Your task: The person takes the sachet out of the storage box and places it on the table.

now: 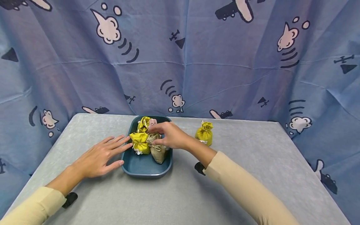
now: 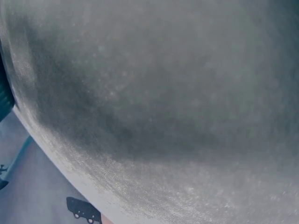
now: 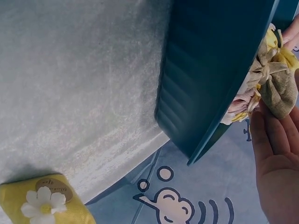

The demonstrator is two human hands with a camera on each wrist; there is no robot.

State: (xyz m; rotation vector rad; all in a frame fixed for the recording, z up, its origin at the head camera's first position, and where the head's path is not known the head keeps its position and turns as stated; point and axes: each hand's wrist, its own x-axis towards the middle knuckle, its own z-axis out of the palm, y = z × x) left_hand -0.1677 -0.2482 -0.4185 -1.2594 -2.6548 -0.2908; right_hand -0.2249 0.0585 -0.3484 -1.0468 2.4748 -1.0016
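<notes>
A teal bin holds several small drawstring pouches. My right hand reaches over its right side, pinching a brown burlap pouch between thumb and fingers. Another brown pouch lies just in front of that hand, leaning at the bin's right wall. My left hand is spread flat with straight fingers, its fingertips at the bin's left rim beside a yellow pouch. Behind these are a second yellow pouch and a pink pouch, partly covered by the right hand.
On the grey table, right of the bin, stands a yellow pouch with a white flower at its base. A blue patterned curtain hangs behind the table. The left wrist view shows mostly tabletop.
</notes>
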